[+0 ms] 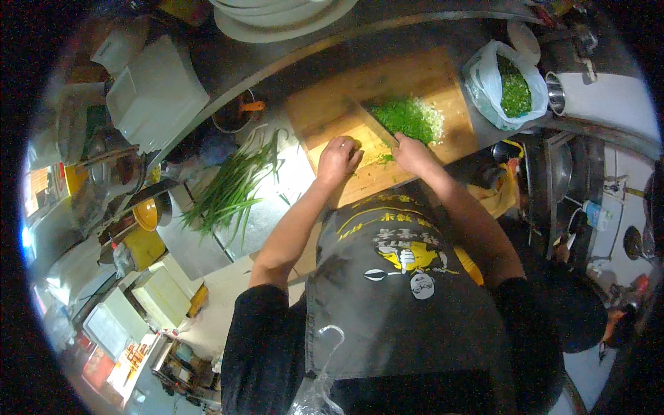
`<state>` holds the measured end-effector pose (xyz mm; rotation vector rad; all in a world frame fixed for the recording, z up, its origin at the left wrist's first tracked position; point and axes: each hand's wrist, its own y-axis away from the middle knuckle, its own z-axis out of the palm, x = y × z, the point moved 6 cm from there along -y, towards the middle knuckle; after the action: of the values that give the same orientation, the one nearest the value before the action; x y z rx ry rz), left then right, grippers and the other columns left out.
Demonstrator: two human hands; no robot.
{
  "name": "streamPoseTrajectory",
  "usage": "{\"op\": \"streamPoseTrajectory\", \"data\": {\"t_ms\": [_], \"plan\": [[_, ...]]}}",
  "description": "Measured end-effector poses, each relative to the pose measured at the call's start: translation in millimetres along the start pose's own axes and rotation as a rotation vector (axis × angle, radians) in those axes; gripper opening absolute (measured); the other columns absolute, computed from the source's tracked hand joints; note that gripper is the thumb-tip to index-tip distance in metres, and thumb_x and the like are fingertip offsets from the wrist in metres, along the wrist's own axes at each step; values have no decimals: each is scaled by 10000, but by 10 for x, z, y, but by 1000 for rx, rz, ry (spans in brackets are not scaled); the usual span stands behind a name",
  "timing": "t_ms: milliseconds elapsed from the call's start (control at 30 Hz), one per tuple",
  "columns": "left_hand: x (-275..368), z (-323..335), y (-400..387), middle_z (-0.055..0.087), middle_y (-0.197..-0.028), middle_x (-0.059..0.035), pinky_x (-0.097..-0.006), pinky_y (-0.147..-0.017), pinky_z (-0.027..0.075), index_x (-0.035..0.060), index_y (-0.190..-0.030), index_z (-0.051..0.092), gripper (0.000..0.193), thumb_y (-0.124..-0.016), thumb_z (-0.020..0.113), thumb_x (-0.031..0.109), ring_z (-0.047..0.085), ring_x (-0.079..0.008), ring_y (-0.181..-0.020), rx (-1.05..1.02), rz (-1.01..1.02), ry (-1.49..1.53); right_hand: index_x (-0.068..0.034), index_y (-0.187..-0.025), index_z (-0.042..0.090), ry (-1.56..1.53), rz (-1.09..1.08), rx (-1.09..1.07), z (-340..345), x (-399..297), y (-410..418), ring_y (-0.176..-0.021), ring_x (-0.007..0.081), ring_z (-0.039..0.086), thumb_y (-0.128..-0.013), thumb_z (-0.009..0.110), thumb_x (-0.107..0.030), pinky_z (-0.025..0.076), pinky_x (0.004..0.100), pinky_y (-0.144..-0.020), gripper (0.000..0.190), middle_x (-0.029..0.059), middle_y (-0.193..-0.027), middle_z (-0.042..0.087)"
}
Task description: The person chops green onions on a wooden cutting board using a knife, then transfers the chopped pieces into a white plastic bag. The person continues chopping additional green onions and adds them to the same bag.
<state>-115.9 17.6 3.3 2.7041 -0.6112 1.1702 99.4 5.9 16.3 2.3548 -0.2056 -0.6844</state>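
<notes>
My right hand (412, 154) grips the handle of a kitchen knife (381, 127), whose blade lies across a wooden cutting board (332, 111). Right beyond the blade is a pile of chopped green onions (402, 116), green on the left and white on the right. On the board's left part rests my left hand (340, 158), its fingers curled; whether anything is under them cannot be seen. A few green bits lie between the hands. Left of the board, a bunch of whole green onions (236, 184) is spread on the metal counter (270, 218).
Behind the board's right end stands a plastic bag (480, 85) holding chopped greens (514, 96). A pot with an orange handle (233, 122) is at the back left, near stacked white containers (158, 96). White plates (280, 23) sit on a shelf above. A metal cup (555, 93) lies far right.
</notes>
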Motion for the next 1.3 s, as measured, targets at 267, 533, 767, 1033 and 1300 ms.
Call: {"op": "streamPoseTrajectory", "data": {"t_ms": [267, 533, 767, 1033, 1300], "plan": [[18, -135, 172, 674, -1006, -148, -444, -857, 540, 32, -931, 693, 188, -854, 762, 189, 642, -357, -971, 68, -16, -8, -32, -1273, 580, 8, -26, -32, -31, -186, 307, -987, 471, 672, -978, 550, -213, 526, 539, -867, 348, 264, -1049, 710], [-4, -31, 112, 692, -945, -144, -425, -826, 562, 5, -870, 708, 123, -858, 737, 124, 661, -346, -935, 103, 56, -49, -81, -1258, 592, 168, -58, -47, 142, -437, 302, -921, 478, 682, -966, 534, -174, 536, 562, -817, 312, 257, -971, 718], [-40, -19, 133, 686, -923, -151, -434, -815, 565, 5, -856, 700, 94, -854, 723, 97, 662, -343, -921, 70, 86, -66, -73, -1239, 588, 94, -102, -62, 215, -418, 281, -899, 486, 678, -955, 528, -151, 526, 593, -796, 300, 281, -938, 706], [-9, -39, 129, 669, -912, -140, -426, -823, 559, 16, -848, 685, 79, -853, 719, 87, 650, -338, -914, 48, 143, -93, -60, -1197, 590, 101, -145, -52, 215, -417, 292, -874, 490, 677, -951, 531, -147, 520, 600, -789, 267, 278, -915, 706], [20, -91, 185, 661, -918, -127, -428, -824, 553, 20, -837, 676, 88, -849, 727, 91, 643, -326, -923, 38, 182, -65, -48, -1198, 588, 22, -173, -14, 198, -473, 312, -878, 486, 680, -942, 544, -135, 525, 587, -796, 274, 282, -907, 703]]}}
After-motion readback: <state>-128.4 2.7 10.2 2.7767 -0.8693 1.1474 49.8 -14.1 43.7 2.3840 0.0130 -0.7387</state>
